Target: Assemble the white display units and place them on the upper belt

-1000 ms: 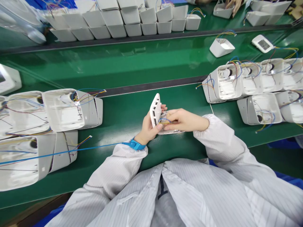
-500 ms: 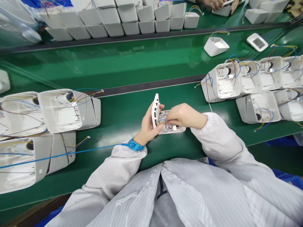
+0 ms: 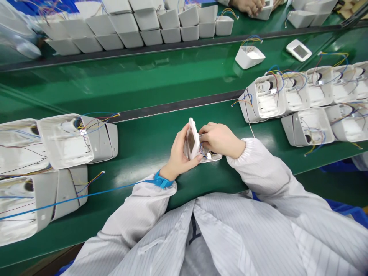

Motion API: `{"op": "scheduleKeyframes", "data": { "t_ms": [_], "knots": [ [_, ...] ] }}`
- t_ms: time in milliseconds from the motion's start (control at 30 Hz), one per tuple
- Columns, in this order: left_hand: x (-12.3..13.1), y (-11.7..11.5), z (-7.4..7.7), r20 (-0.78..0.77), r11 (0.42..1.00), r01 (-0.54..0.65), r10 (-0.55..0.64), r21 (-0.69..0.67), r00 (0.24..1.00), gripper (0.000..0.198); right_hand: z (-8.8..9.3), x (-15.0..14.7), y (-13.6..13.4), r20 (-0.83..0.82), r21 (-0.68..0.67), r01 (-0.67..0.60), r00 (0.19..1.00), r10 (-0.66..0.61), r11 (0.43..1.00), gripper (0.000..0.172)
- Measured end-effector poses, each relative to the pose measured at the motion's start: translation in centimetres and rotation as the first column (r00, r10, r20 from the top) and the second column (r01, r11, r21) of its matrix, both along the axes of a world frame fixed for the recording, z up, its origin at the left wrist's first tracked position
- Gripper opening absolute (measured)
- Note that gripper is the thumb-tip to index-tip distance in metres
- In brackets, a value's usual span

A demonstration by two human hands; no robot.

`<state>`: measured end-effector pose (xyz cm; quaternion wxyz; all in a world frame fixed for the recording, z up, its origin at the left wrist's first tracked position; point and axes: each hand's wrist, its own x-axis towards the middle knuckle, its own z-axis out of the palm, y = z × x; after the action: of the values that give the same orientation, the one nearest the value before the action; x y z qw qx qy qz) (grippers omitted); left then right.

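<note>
My left hand (image 3: 180,155) grips a white plastic cover with a screen (image 3: 193,140), tilted up on its edge so the screen side faces left. Beside it on the bench lies an open white housing (image 3: 214,159) with thin coloured wires (image 3: 203,148) and a small white connector (image 3: 209,155) inside. My right hand (image 3: 220,138) reaches over this housing from the right, fingers pinched together behind the raised cover. What the fingertips hold is hidden. A blue wrist strap (image 3: 163,180) circles my left wrist, its cord running left.
Large white housings with loose wires stand at the left (image 3: 67,140) and in rows at the right (image 3: 270,96). Beyond the dark rail (image 3: 178,104) sit a small white box (image 3: 250,56) and a screen unit (image 3: 299,50). Another person's hands (image 3: 250,5) work at the far bench.
The cover has turned in my left hand, so its screen side now shows instead of its slotted edge. My right hand's fingers have shifted up behind it. The whole view has moved slightly.
</note>
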<state>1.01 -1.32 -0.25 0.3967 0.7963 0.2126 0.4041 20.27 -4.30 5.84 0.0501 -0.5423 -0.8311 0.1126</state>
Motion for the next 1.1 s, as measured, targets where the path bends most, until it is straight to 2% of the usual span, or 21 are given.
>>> {"op": "scheduleKeyframes", "data": {
  "t_ms": [67, 133, 167, 233, 300, 400, 433, 467, 533, 600, 733, 867, 933, 1000, 1100],
  "knots": [
    [-0.3, 0.3, 0.5, -0.134, 0.991, 0.044, -0.027, 0.127, 0.991, 0.093, 0.1, 0.0, 0.1, -0.044, -0.049, 0.076, 0.996, -0.078, 0.996, 0.02],
    [-0.5, 0.4, 1.1, -0.264, 0.966, 0.142, -0.083, 0.215, 0.961, 0.094, 0.1, 0.7, 0.5, -0.135, -0.142, 0.125, 0.98, -0.144, 0.982, 0.02],
    [-0.6, 0.5, 1.4, -0.322, 0.954, 0.185, -0.104, 0.234, 0.941, 0.094, 0.0, 1.3, 0.9, -0.202, -0.213, 0.102, 0.968, -0.146, 0.972, 0.019],
    [-0.7, 0.6, 1.8, -0.423, 0.943, 0.235, -0.119, 0.234, 0.899, 0.093, -0.1, 3.1, 1.6, -0.385, -0.362, -0.038, 0.916, -0.112, 0.931, 0.018],
    [-0.6, 0.7, 2.0, -0.493, 0.939, 0.249, -0.105, 0.235, 0.864, 0.094, -0.2, 4.8, 2.2, -0.584, -0.432, -0.133, 0.795, -0.164, 0.892, 0.017],
    [-0.5, 0.8, 1.8, -0.565, 0.928, 0.282, -0.101, 0.243, 0.819, 0.1, -0.6, 5.5, 2.6, -0.75, -0.473, 0.006, 0.521, -0.407, 0.881, 0.022],
    [-0.4, 0.9, 1.8, -0.578, 0.927, 0.284, -0.096, 0.244, 0.81, 0.102, -0.7, 5.0, 2.5, -0.762, -0.501, 0.039, 0.454, -0.462, 0.865, 0.024],
    [-0.3, 0.8, 1.7, -0.586, 0.93, 0.277, -0.088, 0.241, 0.806, 0.105, -1.0, 4.2, 2.4, -0.761, -0.529, 0.042, 0.42, -0.495, 0.848, 0.026],
    [-0.1, 0.5, 1.5, -0.59, 0.946, 0.227, -0.048, 0.233, 0.806, 0.111, -1.5, 2.2, 2.2, -0.748, -0.549, 0.038, 0.423, -0.511, 0.835, 0.029],
    [0.3, 0.0, 1.4, -0.594, 0.962, 0.148, 0.019, 0.23, 0.804, 0.115, -2.0, 0.4, 2.0, -0.756, -0.507, 0.106, 0.422, -0.501, 0.855, 0.029],
    [0.7, -1.3, 1.2, -0.581, 0.964, 0.011, 0.15, 0.265, 0.8, 0.101, -2.4, -1.0, 1.9, -0.784, -0.395, 0.277, 0.395, -0.479, 0.876, 0.033],
    [0.8, -1.6, 0.8, -0.458, 0.908, -0.138, 0.325, 0.395, 0.827, 0.093, -2.2, -0.5, 1.7, -0.654, -0.318, 0.447, 0.535, -0.535, 0.836, 0.06],
    [0.5, -1.2, 0.9, -0.41, 0.905, -0.136, 0.311, 0.402, 0.858, 0.095, -2.1, -0.3, 1.6, -0.611, -0.302, 0.452, 0.584, -0.534, 0.839, 0.061],
    [0.1, -0.5, 1.1, -0.351, 0.936, -0.14, 0.255, 0.322, 0.901, 0.087, -2.0, -0.3, 1.3, -0.646, -0.252, 0.42, 0.598, -0.474, 0.872, 0.053],
    [-0.7, 0.4, 1.4, -0.247, 0.98, -0.191, 0.199, 0.058, 0.948, 0.055, -2.0, -0.5, 0.9, -0.734, -0.087, 0.361, 0.607, -0.304, 0.929, 0.041]
  ]
}}
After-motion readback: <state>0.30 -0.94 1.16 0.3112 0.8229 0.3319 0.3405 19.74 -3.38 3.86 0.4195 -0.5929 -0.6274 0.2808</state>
